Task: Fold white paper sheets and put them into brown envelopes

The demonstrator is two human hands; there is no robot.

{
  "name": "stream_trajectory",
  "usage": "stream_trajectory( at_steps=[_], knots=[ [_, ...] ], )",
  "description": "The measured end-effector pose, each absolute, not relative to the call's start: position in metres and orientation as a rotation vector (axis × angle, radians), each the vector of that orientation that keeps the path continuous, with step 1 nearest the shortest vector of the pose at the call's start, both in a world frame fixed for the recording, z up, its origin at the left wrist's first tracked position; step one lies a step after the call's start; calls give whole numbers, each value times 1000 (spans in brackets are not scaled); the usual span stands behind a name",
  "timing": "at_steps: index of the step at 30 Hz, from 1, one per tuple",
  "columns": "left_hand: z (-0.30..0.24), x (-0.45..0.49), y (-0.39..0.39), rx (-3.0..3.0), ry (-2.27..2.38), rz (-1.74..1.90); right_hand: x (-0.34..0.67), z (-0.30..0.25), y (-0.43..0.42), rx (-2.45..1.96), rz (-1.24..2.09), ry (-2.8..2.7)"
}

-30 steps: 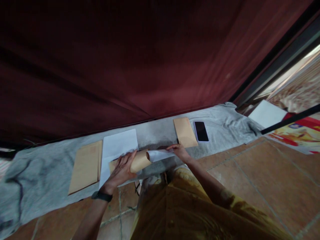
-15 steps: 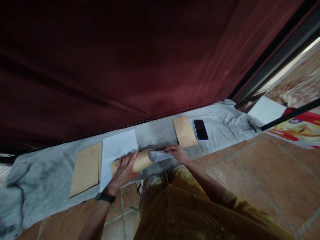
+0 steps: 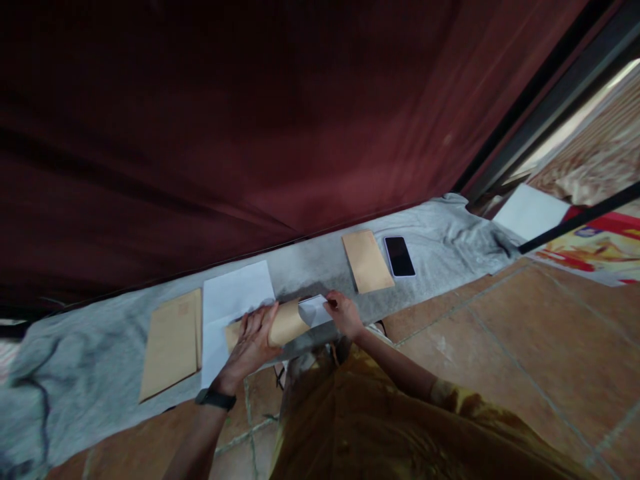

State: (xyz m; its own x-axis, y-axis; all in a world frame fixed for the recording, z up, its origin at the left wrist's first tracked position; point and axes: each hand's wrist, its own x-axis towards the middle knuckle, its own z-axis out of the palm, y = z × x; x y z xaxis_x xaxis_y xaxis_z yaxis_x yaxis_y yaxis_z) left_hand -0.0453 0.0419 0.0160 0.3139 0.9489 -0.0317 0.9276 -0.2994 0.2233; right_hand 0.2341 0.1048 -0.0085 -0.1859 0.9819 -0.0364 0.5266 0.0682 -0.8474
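Note:
My left hand lies flat with fingers stretched over a brown envelope on the grey cloth. A folded white paper sticks out of the envelope's right end. My right hand pinches that paper's end. A dark watch sits on my left wrist.
A white sheet and a stack of brown envelopes lie left on the cloth. Another brown envelope and a black phone lie to the right. A dark red curtain hangs behind; tiled floor is at right.
The white paper has slid further into the envelope, so less of it shows. My right hand has moved left toward the envelope's opening. My left hand stays in place.

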Motion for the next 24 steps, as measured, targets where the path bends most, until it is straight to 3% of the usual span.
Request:
stream_trajectory(
  at_steps=[12, 24],
  knots=[
    [19, -25, 52, 2420, 1655, 174, 219, -5, 91, -1578, 937, -2016],
    [19, -17, 58, 2473, 1635, 190, 216, -15, 92, -1716, 809, -1916]
  ],
)
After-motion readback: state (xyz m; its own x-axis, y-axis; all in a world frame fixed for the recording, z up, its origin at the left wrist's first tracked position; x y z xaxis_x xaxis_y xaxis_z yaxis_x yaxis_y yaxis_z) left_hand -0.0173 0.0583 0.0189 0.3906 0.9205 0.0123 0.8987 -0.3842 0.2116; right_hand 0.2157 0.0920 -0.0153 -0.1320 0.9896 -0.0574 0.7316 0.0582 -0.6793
